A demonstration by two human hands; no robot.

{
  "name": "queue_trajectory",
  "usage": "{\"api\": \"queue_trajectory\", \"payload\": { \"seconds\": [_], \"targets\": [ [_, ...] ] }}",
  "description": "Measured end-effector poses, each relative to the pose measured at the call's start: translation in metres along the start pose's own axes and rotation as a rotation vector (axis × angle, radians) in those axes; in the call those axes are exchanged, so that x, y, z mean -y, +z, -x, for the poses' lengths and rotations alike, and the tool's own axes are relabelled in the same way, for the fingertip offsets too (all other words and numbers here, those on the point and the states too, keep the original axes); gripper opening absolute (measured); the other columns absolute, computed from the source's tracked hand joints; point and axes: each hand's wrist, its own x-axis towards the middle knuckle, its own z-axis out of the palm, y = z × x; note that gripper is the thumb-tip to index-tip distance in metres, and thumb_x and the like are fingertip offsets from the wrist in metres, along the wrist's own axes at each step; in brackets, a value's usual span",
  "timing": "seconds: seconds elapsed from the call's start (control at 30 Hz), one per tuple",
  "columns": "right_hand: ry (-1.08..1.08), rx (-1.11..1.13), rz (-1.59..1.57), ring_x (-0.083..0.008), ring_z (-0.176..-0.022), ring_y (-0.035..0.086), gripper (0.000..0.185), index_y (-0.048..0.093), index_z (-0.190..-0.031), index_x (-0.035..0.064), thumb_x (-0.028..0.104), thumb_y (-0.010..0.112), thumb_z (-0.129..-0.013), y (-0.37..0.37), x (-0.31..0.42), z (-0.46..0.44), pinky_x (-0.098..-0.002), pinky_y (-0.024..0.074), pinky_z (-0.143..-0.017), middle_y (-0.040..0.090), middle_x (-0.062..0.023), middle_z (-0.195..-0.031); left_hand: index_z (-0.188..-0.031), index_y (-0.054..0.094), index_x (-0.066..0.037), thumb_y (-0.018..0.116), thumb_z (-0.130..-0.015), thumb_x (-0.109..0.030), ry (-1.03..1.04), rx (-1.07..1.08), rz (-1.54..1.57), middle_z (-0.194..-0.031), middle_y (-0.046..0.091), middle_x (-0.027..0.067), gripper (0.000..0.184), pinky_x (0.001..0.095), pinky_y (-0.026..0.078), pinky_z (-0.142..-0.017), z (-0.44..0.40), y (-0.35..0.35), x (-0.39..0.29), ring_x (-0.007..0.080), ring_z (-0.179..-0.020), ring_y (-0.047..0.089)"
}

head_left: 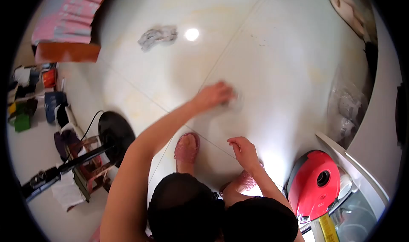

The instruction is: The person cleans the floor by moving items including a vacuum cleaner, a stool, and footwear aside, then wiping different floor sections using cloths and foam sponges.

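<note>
Over the tiled floor (272, 67), my left hand (214, 94) reaches forward, its fingers curled and smeared by motion. A pale grey blur shows at its fingertips; what it is cannot be made out. My right hand (243, 153) hangs above my right foot, loosely bent, thumb and fingers a little apart, with nothing visible in it. Farther ahead, a crumpled grey cloth (158, 37) lies on the floor, apart from both hands. Pink slippers (187, 146) are on my feet, below and between my arms.
At right stand a red vacuum cleaner (316, 184), a clear plastic bag (347, 110) and beige shoes (347, 10). On the left are a black round stand base (116, 135), a small wooden stool (94, 167) and a piece of furniture with a pink cover (70, 16).
</note>
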Motion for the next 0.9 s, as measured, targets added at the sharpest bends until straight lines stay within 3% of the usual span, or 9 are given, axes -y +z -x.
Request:
{"api": "queue_trajectory", "payload": {
  "seconds": [0.1,0.17,0.3,0.4,0.5,0.63,0.73,0.8,0.9],
  "targets": [
    [-0.022,-0.14,0.016,-0.0241,-0.085,0.068,0.017,0.07,-0.105,0.0067,0.001,0.059,-0.094,-0.011,-0.004,0.009,-0.0326,0.0542,-0.071,0.069,-0.0108,-0.097,-0.12,0.065,-0.018,0.057,-0.088,-0.011,-0.219,-0.294,-0.069,-0.111,0.062,0.0075,0.034,0.0392,0.056,-0.083,-0.108,-0.017,0.052,0.0273,-0.104,0.062],
    [-0.033,-0.226,0.046,-0.026,-0.087,0.067,0.018,0.07,-0.103,0.0074,-0.001,0.06,-0.091,-0.027,0.0,0.023,-0.034,0.0542,-0.074,0.069,-0.0092,-0.096,-0.13,0.062,-0.021,0.058,-0.089,-0.011,-0.339,-0.401,0.018,-0.112,0.064,0.009,0.042,0.0395,0.056,-0.083,-0.146,-0.049,0.006,0.0275,-0.099,0.064],
    [-0.112,-0.198,0.071,-0.0259,-0.095,0.065,0.023,0.067,-0.1,0.0115,0.0,0.061,-0.081,-0.013,-0.037,0.068,-0.0373,0.0542,-0.079,0.066,-0.0049,-0.1,-0.15,0.044,-0.025,0.046,-0.098,-0.02,0.297,0.252,0.082,-0.14,0.054,0.0099,0.052,0.0399,0.047,-0.104,-0.09,0.054,-0.108,0.0231,-0.122,0.058],
    [-0.219,-0.142,0.163,-0.0236,-0.096,0.064,0.025,0.067,-0.099,0.0127,0.001,0.063,-0.077,0.003,-0.055,0.087,-0.0359,0.0544,-0.078,0.065,-0.0022,-0.102,-0.144,0.049,-0.022,0.049,-0.094,-0.018,0.848,0.409,0.01,-0.134,0.055,0.0061,0.05,0.0375,0.054,-0.092,-0.063,0.104,-0.149,0.0227,-0.111,0.061],
    [-0.221,-0.145,0.165,-0.0222,-0.095,0.065,0.025,0.066,-0.097,0.0137,0.001,0.064,-0.077,0.003,-0.053,0.092,-0.0351,0.0547,-0.078,0.066,-0.0007,-0.102,-0.128,0.06,-0.019,0.05,-0.093,-0.015,0.572,0.022,0.092,-0.12,0.06,0.0071,0.037,0.0383,0.054,-0.088,-0.121,0.118,-0.108,0.0219,-0.103,0.061],
    [-0.204,-0.165,0.098,-0.0225,-0.093,0.065,0.025,0.067,-0.096,0.0133,-0.002,0.064,-0.077,-0.016,-0.044,0.075,-0.035,0.0553,-0.076,0.066,-0.0008,-0.1,-0.136,0.057,-0.025,0.055,-0.086,-0.005,-0.034,0.003,-0.21,-0.115,0.057,0.0081,0.054,0.0354,0.056,-0.08,-0.221,0.03,-0.017,0.0249,-0.098,0.061],
    [-0.157,-0.228,0.011,-0.0235,-0.088,0.066,0.026,0.068,-0.094,0.012,-0.006,0.064,-0.076,-0.032,-0.025,0.065,-0.0354,0.056,-0.072,0.067,-0.0021,-0.097,-0.137,0.055,-0.024,0.057,-0.083,-0.004,-0.161,-0.05,-0.156,-0.116,0.056,0.007,0.058,0.0343,0.056,-0.078,-0.213,-0.012,-0.023,0.0244,-0.099,0.06],
    [-0.187,-0.263,-0.003,-0.0241,-0.085,0.067,0.027,0.068,-0.092,0.0109,-0.009,0.063,-0.075,-0.043,-0.014,0.05,-0.0355,0.0563,-0.07,0.067,-0.0031,-0.095,-0.143,0.051,-0.026,0.053,-0.082,-0.001,0.19,0.024,-0.088,-0.118,0.056,0.0069,0.066,0.0389,0.056,-0.082,-0.169,0.0,-0.048,0.0283,-0.1,0.062],
    [-0.298,-0.319,0.046,-0.0244,-0.082,0.067,0.028,0.068,-0.091,0.0096,-0.011,0.063,-0.073,-0.059,-0.011,0.018,-0.0356,0.0564,-0.067,0.066,-0.0041,-0.092,-0.138,0.053,-0.023,0.056,-0.087,-0.013,0.646,0.4,-0.211,-0.116,0.056,0.0004,0.052,0.03,0.054,-0.078,-0.103,0.003,-0.073,0.016,-0.093,0.062]
  ]
}}
